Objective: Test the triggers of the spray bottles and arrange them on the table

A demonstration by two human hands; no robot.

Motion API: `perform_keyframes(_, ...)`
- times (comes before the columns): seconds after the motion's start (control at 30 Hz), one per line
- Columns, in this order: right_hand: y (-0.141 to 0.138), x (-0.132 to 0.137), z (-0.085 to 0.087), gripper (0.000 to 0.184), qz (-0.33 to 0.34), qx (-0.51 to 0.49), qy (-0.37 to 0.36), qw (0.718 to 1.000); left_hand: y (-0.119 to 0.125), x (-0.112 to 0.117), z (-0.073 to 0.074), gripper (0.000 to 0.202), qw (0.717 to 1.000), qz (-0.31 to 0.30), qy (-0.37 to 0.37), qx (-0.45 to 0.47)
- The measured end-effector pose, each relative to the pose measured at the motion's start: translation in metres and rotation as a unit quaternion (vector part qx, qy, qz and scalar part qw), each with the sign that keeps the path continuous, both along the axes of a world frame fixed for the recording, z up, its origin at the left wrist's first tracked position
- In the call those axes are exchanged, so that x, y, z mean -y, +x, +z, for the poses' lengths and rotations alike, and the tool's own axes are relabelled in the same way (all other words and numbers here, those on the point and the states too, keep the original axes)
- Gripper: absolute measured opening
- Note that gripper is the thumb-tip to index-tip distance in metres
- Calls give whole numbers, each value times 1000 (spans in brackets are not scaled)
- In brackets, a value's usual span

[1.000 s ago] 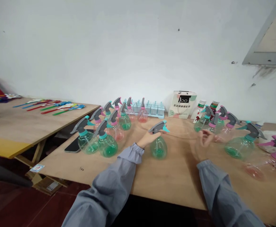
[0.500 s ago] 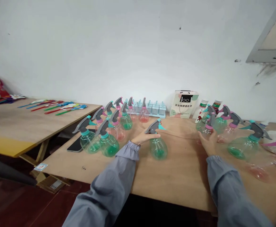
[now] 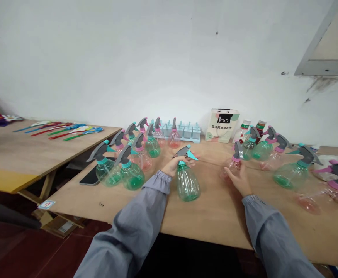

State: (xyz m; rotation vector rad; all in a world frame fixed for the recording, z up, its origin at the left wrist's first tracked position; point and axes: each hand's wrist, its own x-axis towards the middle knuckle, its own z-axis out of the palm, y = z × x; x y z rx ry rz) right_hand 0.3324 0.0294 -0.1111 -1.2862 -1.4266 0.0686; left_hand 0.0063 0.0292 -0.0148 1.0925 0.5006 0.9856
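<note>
Our left hand (image 3: 178,165) is wrapped snugly round the neck of a green spray btl (image 3: 188,187), right under its grey head, prob. b/c the neck's slim and the belly's too wide to grasp easily. Btl leans, head to the left, base out right & nearer us; can't tell if the base touches the table (image 3: 212,220). Its turquoise trigger (image 3: 192,155) points right.

Our right hand (image 3: 240,180) is half-curled round a pink spray btl (image 3: 234,165), thumb on the near side, other fingers mostly hidden, so can't tell how tight. A belly hold prob. gives a broad, steady grip. Both btls are mid-table, apart from each other.

To our L, a cluster of green & pink btls (image 3: 131,177) stands upright, packed close, prob. to save room; front ones are next to a phone (image 3: 89,177). To our R, more btls (image 3: 292,175) stand in a looser row. At back, pale-blue molds (image 3: 187,133) & a paper bag (image 3: 222,133) are up vs. the wall (image 3: 169,61), prob. to keep 'em out of our arms' way.
</note>
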Motion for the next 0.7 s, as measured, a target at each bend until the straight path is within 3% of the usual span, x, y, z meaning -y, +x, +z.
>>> perform_keyframes(0.23,-11,11,4,84,25,10,0,1000,1,2,-1,45,999,-33,-4,-5)
perform_keyframes(0.43,-16,19,9,85,49,1,-26,998,9,-1,0,26,999,31,14,-15)
perform_keyframes(0.6,-18,21,10,84,51,9,-22,998,8,5,6,37,997,50,65,-6)
perform_keyframes(0.7,-18,21,10,83,48,7,-27,998,7,7,9,31,996,52,72,-21)
